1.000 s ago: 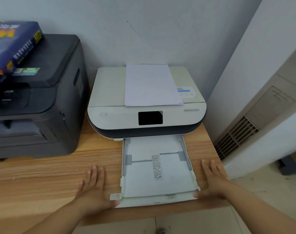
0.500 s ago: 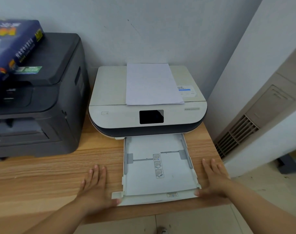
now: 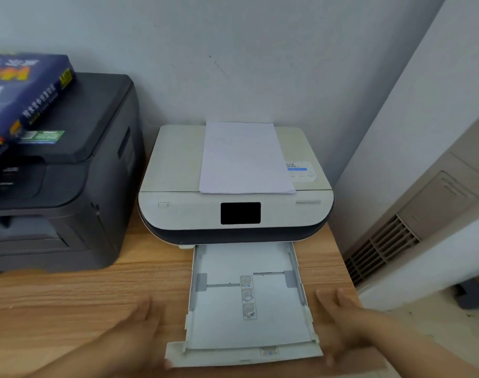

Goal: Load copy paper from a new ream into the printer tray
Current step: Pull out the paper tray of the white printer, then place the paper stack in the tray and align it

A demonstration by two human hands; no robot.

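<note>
A white printer [image 3: 178, 211] stands on the wooden table [image 3: 69, 304] against the wall. A loose stack of white paper [image 3: 246, 159] lies on its lid. Its paper tray [image 3: 273, 326] is pulled out toward me and holds no sheets. My left hand [image 3: 142, 331] lies beside the tray's front left corner, thumb hooked on the front lip. My right hand [image 3: 342, 320] holds the front right corner the same way. A blue wrapped ream [image 3: 28, 91] rests on the black printer at the far left.
The large black printer [image 3: 69, 214] fills the left of the table. The table's right edge runs close to the tray. Beyond that edge stands a beige unit with a vent grille [image 3: 383, 249] against the right wall.
The tray has slid a little further out of the printer toward me, with both hands staying on its front corners. My view has dipped slightly.
</note>
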